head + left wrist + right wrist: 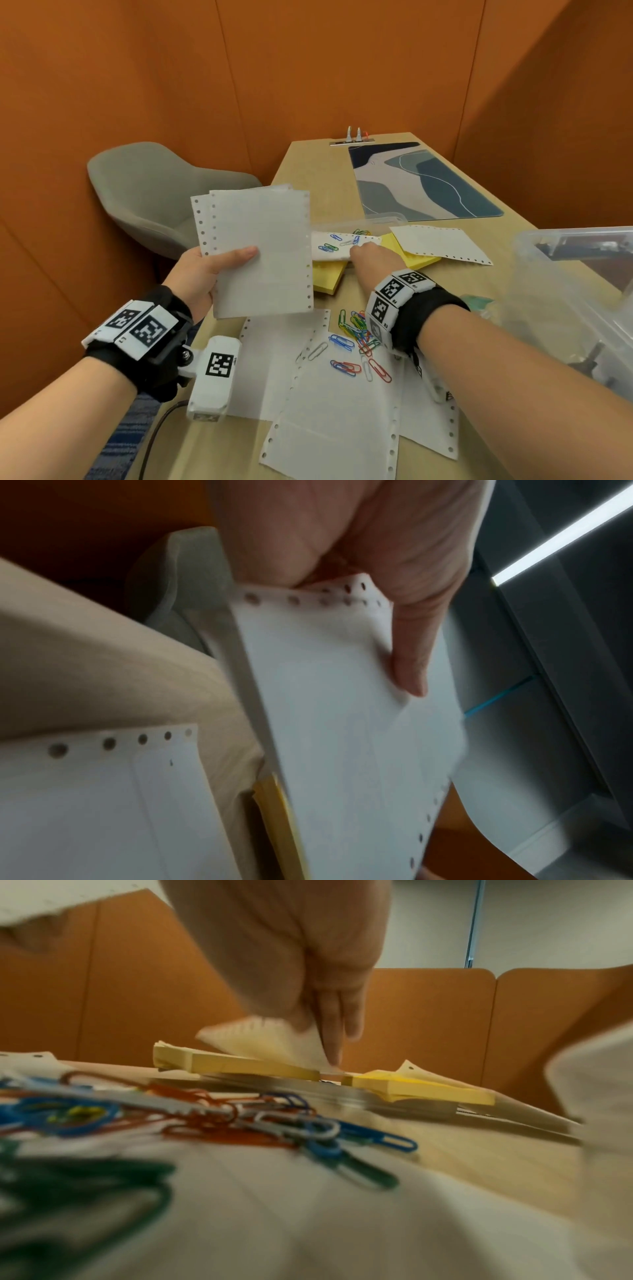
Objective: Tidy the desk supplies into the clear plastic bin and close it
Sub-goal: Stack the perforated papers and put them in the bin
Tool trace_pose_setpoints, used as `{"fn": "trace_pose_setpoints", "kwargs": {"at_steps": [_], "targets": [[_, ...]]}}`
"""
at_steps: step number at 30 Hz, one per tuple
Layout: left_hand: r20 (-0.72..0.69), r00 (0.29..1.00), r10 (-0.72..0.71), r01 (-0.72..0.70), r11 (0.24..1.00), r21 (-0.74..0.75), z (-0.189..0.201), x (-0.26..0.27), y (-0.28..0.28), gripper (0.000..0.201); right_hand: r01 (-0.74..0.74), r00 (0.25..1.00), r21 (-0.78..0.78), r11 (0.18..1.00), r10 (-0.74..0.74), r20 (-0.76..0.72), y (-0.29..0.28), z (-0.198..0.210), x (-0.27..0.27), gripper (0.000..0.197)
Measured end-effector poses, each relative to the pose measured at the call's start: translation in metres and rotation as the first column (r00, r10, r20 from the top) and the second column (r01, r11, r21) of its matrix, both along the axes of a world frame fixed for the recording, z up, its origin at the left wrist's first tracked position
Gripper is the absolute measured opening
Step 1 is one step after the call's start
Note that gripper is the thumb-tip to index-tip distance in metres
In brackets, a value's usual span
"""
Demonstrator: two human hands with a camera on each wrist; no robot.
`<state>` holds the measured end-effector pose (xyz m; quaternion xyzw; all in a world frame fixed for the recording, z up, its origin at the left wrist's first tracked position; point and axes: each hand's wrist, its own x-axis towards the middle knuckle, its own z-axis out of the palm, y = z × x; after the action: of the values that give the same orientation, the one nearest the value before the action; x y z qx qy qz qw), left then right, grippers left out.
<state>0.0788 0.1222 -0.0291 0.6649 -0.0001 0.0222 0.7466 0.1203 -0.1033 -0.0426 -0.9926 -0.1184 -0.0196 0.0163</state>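
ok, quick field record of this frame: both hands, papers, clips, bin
left hand: holds a stack of punched sheets up off the desk
right hand: pinches a sheet that lies on the yellow pads; a few clips sit on that sheet
loose sheets: on the desk near the person; one more behind the pads
clips: coloured, scattered on the near sheets
bin: clear, open, at the right
desk: wood, mat at the far end

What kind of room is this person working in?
Probably a small office booth or study pod: orange padded wall panels close in a light wood desk, with a grey shell chair beside it and a patterned desk mat.
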Motion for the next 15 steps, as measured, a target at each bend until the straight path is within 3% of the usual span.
{"fn": "trace_pose_setpoints", "kwargs": {"at_steps": [5, 8, 10, 13, 15], "targets": [[-0.043, 0.997, -0.067, 0.067, 0.998, 0.009, -0.003, 0.008, -0.006, 0.056, 0.098, 0.947, 0.258, 0.961, -0.17, 0.272, -0.013, 0.014, -0.013, 0.029], [-0.012, 0.997, -0.074, 0.075, 0.993, 0.093, -0.001, 0.013, -0.019, 0.086, 0.096, 0.902, 0.304, 0.948, -0.212, 0.376, -0.029, 0.021, -0.017, 0.028], [0.063, 0.997, -0.041, 0.025, 0.971, 0.236, 0.007, 0.016, -0.031, 0.097, 0.075, 0.875, 0.266, 0.961, -0.191, 0.444, -0.037, 0.028, -0.017, 0.028], [0.193, 0.976, -0.106, -0.028, 0.811, 0.585, 0.025, 0.018, -0.05, 0.099, -0.06, 0.892, 0.217, 0.974, -0.045, 0.449, -0.041, 0.033, -0.013, 0.028], [0.188, 0.963, -0.195, -0.005, 0.682, 0.731, 0.035, 0.015, -0.064, 0.087, -0.278, 0.895, 0.36, 0.89, 0.104, 0.434, -0.037, 0.034, -0.013, 0.027]]}}
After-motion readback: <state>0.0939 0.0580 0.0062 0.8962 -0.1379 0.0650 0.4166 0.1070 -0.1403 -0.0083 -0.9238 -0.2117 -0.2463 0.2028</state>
